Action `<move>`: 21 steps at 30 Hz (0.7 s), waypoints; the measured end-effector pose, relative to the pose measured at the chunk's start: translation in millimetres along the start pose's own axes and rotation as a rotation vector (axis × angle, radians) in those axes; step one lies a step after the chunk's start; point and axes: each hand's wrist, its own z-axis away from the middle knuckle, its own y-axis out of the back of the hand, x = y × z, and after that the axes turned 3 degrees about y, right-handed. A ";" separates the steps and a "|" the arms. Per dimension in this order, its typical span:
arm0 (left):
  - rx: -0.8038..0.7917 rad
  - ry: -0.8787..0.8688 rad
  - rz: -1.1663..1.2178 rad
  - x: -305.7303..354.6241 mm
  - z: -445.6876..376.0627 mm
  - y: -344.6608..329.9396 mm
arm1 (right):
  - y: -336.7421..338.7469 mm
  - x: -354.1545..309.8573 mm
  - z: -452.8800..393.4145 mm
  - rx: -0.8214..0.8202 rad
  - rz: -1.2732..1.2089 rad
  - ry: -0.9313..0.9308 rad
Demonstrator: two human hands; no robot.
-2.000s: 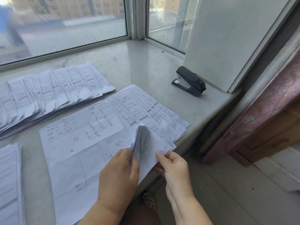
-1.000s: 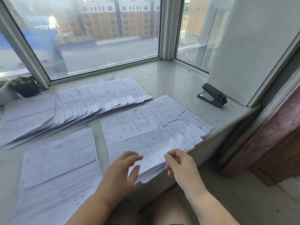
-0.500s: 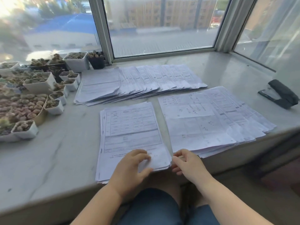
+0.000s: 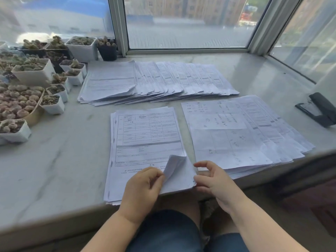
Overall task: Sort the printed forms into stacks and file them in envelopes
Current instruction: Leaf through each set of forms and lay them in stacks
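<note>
Near stack of printed forms (image 4: 145, 140) lying flat at the front edge of the pale marble surface (image 4: 54, 170), just in front of the person. Top sheet's lower right corner (image 4: 173, 165) lifted and curled up, pinched by the left hand (image 4: 143, 190) between thumb and fingers. Right hand (image 4: 211, 180) just beside the stack's right edge, fingers loosely curved and spread, fingertips touching or nearly touching the paper edge; gripping nothing as far as visible.

To the right, close but apart, second pile of forms (image 4: 236, 131), fanned toward the right, top sheet with handwritten marks, front part reaching the edge of the surface. Behind both, long fanned row of forms (image 4: 156, 82), overlapping from left to right, lying across the middle of the surface.

Black stapler (image 4: 320, 110) at the far right, well apart from the near stack, near the second pile. On the left side, group of small white pots with succulents (image 4: 34, 88), one dark pot (image 4: 107, 50) at the window frame (image 4: 118, 26). Beyond the glass, buildings, blurred. Below the surface, knees in dark blue shorts (image 4: 167, 231).
</note>
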 end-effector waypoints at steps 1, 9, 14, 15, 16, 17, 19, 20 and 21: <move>0.014 0.040 0.026 -0.5 -0.3 -1.7 | 0.4 -1.3 -0.9 -0.011 -0.007 0.005; 0.075 0.130 0.274 -1.4 -2.0 -5.1 | -2.3 -7.3 -7.6 -0.068 0.102 0.046; 0.098 0.094 0.274 -1.2 -2.4 -6.8 | -2.2 -6.6 -7.6 -0.090 0.110 -0.002; 0.098 0.087 0.242 -1.4 -1.8 -7.5 | -1.3 -7.0 -7.5 -0.098 0.088 -0.019; 0.101 0.079 0.203 -1.7 -1.0 -8.4 | -0.3 -7.2 -7.5 -0.109 0.051 -0.034; 0.108 0.078 0.169 -2.4 0.1 -9.8 | 0.7 -7.2 -7.0 -0.125 0.012 -0.041; 0.119 0.097 0.142 -3.8 1.6 -12.3 | 2.2 -6.8 -5.8 -0.149 -0.012 -0.042; 0.124 0.098 0.140 -4.5 2.2 -12.9 | 2.6 -6.6 -5.5 -0.149 0.005 -0.046; 0.126 0.076 0.134 -5.2 2.9 -13.1 | 2.2 -6.9 -5.1 -0.145 0.014 -0.053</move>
